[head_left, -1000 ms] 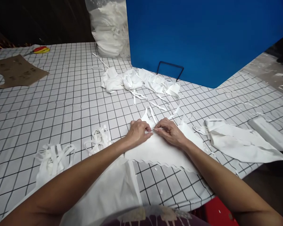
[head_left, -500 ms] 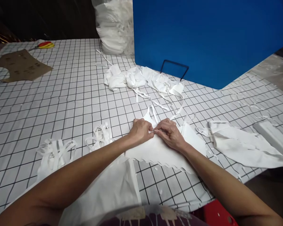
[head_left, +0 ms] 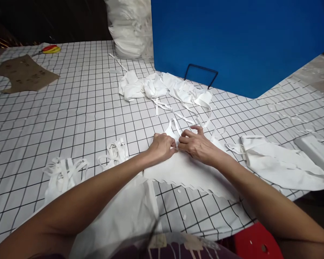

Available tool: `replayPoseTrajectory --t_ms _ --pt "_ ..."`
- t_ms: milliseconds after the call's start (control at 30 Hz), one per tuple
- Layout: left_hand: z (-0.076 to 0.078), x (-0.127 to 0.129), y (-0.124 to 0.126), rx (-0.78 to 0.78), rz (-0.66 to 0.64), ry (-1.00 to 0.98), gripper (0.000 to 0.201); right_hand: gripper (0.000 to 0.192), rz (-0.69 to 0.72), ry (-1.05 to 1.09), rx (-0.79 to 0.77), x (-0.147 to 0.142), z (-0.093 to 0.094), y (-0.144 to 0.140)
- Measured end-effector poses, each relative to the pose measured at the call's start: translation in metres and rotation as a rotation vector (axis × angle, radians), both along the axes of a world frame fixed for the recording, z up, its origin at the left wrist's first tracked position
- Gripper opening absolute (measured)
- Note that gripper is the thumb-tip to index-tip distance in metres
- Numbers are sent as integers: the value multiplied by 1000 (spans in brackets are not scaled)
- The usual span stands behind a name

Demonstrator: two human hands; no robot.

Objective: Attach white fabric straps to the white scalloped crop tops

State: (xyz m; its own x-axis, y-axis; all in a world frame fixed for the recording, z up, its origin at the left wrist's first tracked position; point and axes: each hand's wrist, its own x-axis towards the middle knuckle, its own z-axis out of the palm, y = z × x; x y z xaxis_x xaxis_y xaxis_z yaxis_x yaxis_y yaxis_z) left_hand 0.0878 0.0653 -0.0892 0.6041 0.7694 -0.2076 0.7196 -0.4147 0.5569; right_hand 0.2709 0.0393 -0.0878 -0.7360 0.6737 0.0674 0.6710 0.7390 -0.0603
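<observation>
A white strappy top (head_left: 189,172) with a wavy lower edge lies flat on the table in front of me. My left hand (head_left: 163,146) rests on it, fingers curled in a pinch at the middle of the neckline. Close against it, my right hand (head_left: 196,144) also pinches the fabric there, its outer fingers lifted and spread. The small bit between the fingertips is hidden. A thin strap loop (head_left: 174,124) sticks up behind the hands. Left of the top, a pile of white pieces with bunched straps (head_left: 66,176) lies partly under my left forearm.
Crumpled white tops (head_left: 162,88) lie beyond the hands, before a blue board (head_left: 232,43) with a black wire stand (head_left: 201,67). More white fabric (head_left: 280,163) lies right. Scissors (head_left: 51,49) and a brown pattern piece (head_left: 27,73) are far left. Bagged white goods (head_left: 132,32) stand behind.
My right hand has shifted slightly up and spread its outer fingers, where it was in a tight pinch. The left hand has stayed nearly in place.
</observation>
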Motion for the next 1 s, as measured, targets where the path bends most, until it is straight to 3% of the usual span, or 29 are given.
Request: replayPoseTrajectory --t_ms 100,200,300,367,433,500,567,667,767,900,1000 --pt "0 -2 -2 12 2 -2 11 29 25 -112 13 1 14 10" --pt "3 -20 -5 145 88 -7 14 18 -210 -79 93 25 23 -1" --pt "10 -52 -10 243 233 77 21 30 -649 79 143 65 21 -48" --pt "17 -71 -15 198 292 149 24 38 -868 190 39 87 12 -89" --pt "22 -78 -18 184 294 158 24 39 -993 280 -94 96 1 -126" --pt "24 -69 -18 239 247 94 21 37 -1050 350 -137 93 -11 -150" --pt "24 -47 -14 251 197 19 20 34 -1062 385 -94 86 -19 -161" --pt "20 -7 -4 48 233 -13 23 31 -1010 359 52 74 -24 -159" --pt "14 20 6 -110 313 -1 18 28 -861 305 184 58 -21 -150" --pt "5 26 14 -144 319 -39 7 38 -630 249 71 14 -13 -125" --pt "1 19 17 -177 314 -102 9 46 -576 133 -38 -20 -14 -100"
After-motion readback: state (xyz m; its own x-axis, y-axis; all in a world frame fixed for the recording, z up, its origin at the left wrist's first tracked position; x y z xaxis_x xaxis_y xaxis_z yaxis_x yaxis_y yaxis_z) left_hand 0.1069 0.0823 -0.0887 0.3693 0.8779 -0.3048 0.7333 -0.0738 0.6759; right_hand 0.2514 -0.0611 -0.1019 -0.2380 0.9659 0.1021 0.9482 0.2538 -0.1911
